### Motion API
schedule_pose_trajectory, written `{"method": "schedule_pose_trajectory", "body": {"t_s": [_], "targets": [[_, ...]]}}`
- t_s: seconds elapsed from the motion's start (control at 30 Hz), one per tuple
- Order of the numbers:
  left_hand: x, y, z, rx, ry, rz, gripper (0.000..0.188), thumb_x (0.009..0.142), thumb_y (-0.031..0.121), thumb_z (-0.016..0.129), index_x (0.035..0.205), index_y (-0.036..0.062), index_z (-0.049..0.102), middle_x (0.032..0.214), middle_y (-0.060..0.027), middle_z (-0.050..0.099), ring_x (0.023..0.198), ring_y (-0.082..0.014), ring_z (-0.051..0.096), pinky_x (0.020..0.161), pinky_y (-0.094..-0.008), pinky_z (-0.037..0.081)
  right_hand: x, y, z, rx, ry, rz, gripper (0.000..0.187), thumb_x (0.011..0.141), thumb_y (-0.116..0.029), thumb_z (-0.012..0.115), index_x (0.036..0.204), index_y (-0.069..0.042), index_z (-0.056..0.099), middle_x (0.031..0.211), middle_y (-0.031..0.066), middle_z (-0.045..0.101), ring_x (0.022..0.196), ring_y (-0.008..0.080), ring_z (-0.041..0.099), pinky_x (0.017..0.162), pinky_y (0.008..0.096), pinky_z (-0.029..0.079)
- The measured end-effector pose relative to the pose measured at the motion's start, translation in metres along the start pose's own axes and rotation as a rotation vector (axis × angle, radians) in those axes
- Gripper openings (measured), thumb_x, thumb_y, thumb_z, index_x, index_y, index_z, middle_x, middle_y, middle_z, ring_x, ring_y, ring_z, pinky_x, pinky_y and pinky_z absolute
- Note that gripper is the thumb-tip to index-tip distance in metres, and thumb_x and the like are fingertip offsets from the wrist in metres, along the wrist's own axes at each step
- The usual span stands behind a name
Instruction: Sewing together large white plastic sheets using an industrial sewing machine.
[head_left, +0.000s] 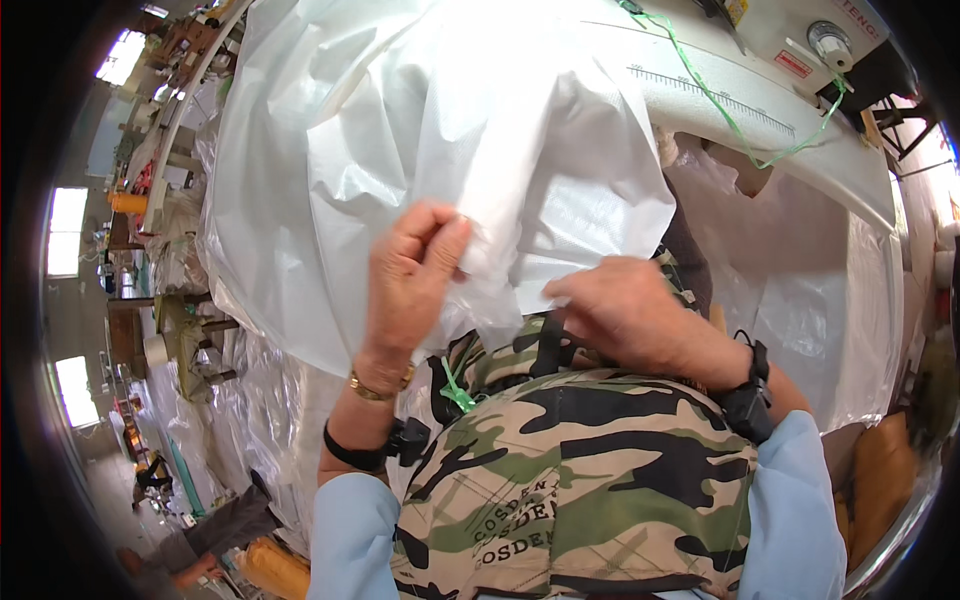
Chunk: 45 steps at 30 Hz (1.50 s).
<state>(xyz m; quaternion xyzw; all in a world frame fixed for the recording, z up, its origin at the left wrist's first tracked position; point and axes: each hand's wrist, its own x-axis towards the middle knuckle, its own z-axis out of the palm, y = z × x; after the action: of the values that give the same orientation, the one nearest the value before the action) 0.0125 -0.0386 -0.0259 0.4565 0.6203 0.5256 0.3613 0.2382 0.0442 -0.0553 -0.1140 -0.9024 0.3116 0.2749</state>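
A large, shiny white plastic sheet (390, 160) spreads in folds over the work surface and hangs down toward my lap. My left hand (412, 280) is closed in a pinch between thumb and fingers on a bunched, more see-through part of it. To the right, my right hand (630, 312) lies low against the near edge of the sheet, its fingers curled and slightly smeared by motion. What is inside those fingers is hidden. A gold watch and a black strap are on my left wrist; a black strapped device is on my right.
A white machine (810, 45) with a round knob stands at the far right above a white table edge (740, 110) marked with a scale. Green string (722, 110) loops across it. Clear plastic (790, 260) hangs at right. Another person's sleeve (225, 525) shows lower left.
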Motion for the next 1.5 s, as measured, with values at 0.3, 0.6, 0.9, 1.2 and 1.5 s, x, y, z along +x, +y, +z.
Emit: {"method": "schedule_pose_trajectory", "body": {"t_s": [0.3,0.6,0.9,1.2,1.5], "targets": [[0.009,0.032,-0.040,0.304,-0.079,0.202,0.011,0.098,0.008,0.063,0.091,-0.0010,0.063,0.069,0.0053,0.051,0.064,-0.0021,0.042,0.057,-0.0189,0.035,-0.059,0.031,-0.021,-0.501,-0.313,0.415,0.024,0.079,-0.003,0.059,0.102,0.000,0.055,0.071,0.0141,0.064,0.069,0.0353,0.065,0.061,0.0422,0.049],[0.004,0.027,-0.010,0.071,-0.225,0.025,0.013,0.099,0.012,0.064,0.092,0.0004,0.062,0.071,0.0044,0.055,0.063,-0.0024,0.047,0.056,-0.0188,0.040,0.005,-0.025,-0.038,-0.016,-0.149,-0.102,0.014,0.078,-0.008,0.071,0.087,-0.009,0.061,0.073,0.0073,0.048,0.067,0.0279,0.055,0.057,0.0392,0.042],[0.000,0.018,-0.001,-0.029,-0.294,-0.008,0.009,0.098,0.005,0.059,0.095,-0.0032,0.061,0.080,0.0020,0.060,0.068,-0.0035,0.054,0.062,-0.0209,0.048,0.050,-0.038,-0.018,0.099,-0.220,-0.288,0.016,0.079,-0.011,0.066,0.079,-0.005,0.051,0.077,0.0089,0.051,0.069,0.0287,0.057,0.060,0.0409,0.045],[-0.002,0.024,-0.005,0.024,-0.268,-0.050,0.011,0.098,0.006,0.058,0.095,-0.0029,0.063,0.080,0.0037,0.059,0.072,-0.0015,0.049,0.062,-0.0207,0.043,0.056,-0.035,0.003,0.016,-0.187,-0.375,0.015,0.078,-0.013,0.065,0.080,-0.007,0.051,0.075,0.0070,0.048,0.066,0.0246,0.056,0.059,0.0379,0.045],[-0.008,0.028,-0.038,0.076,-0.045,-0.076,0.003,0.097,0.004,0.062,0.096,0.0020,0.064,0.075,0.0079,0.059,0.064,0.0025,0.046,0.055,-0.0158,0.034,0.062,0.006,0.034,0.125,0.360,-0.346,0.049,0.079,-0.016,0.078,0.123,-0.006,0.059,0.094,0.0034,0.063,0.078,0.0206,0.062,0.068,0.0359,0.050]]}}
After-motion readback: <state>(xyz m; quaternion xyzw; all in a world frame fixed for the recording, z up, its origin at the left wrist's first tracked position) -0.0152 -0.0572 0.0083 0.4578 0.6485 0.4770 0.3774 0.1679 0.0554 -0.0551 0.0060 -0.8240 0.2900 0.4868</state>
